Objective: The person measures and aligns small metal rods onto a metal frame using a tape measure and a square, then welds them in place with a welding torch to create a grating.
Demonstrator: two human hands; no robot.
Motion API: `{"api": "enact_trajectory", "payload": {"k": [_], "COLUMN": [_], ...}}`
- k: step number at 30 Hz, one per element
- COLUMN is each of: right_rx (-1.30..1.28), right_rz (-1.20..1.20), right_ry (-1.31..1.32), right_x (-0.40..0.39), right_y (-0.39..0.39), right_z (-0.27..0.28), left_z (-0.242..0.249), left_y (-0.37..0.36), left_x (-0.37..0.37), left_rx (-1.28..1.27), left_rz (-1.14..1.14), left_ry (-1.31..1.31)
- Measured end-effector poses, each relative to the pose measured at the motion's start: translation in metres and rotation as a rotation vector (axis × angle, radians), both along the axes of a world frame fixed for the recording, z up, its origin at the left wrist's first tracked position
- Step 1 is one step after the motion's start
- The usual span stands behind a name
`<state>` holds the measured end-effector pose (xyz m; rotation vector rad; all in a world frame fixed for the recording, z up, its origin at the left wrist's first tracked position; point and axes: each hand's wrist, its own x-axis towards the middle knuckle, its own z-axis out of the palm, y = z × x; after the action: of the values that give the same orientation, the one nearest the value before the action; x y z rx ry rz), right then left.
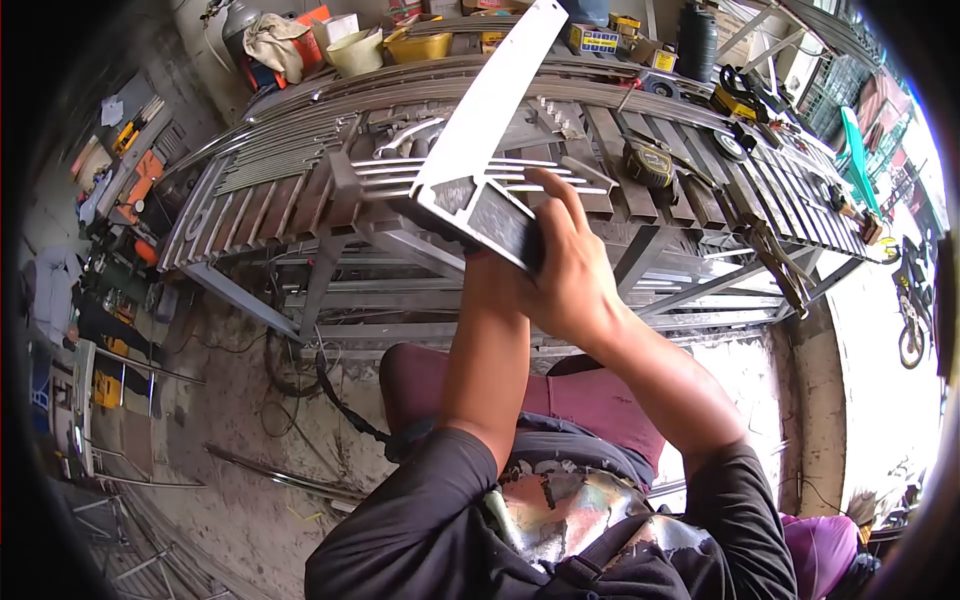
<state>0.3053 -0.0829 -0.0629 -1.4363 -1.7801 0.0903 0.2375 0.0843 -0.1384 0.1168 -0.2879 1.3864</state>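
Note:
A white metal profile bar (490,110) is held up in front of me, pointing up and away. Its near cut end shows dark hollow chambers, and a small hole marks its far tip. My right hand (572,265) grips its right side near that end, with the fingers bent. My left hand (494,275) is underneath the near end, supporting it from below. Most of its fingers are hidden behind the bar. Beyond the bar lie thin metal rods (390,178) on a slatted metal workbench (260,212).
A tape measure (650,163) lies on the bench to the right, with locking pliers (775,262) at its front edge. Buckets (355,52) and boxes stand at the back. Metal bars (285,475) lie on the floor at left, near a black cable (345,405).

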Motion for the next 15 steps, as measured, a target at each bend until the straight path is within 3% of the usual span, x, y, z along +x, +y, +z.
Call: {"api": "enact_trajectory", "payload": {"k": [8, 10, 14, 15], "right_rx": [0.081, 0.135, -0.049, -0.03], "right_rz": [0.037, 0.042, 0.035, 0.019], "right_ry": [0.151, 0.136, 0.177, 0.185], "right_x": [-0.005, -0.003, 0.008, 0.01], "right_y": [0.04, 0.042, 0.024, 0.023], "right_z": [-0.015, -0.017, -0.014, -0.019], "left_z": [-0.014, 0.003, 0.005, -0.004], "left_y": [-0.022, -0.053, -0.103, -0.108], "left_x": [-0.028, -0.038, -0.059, -0.064], "left_rx": [0.031, 0.023, 0.019, 0.029], "left_rz": [-0.009, 0.05, 0.127, 0.105], "left_ry": [0.1, 0.433, 1.258, 1.261]}}
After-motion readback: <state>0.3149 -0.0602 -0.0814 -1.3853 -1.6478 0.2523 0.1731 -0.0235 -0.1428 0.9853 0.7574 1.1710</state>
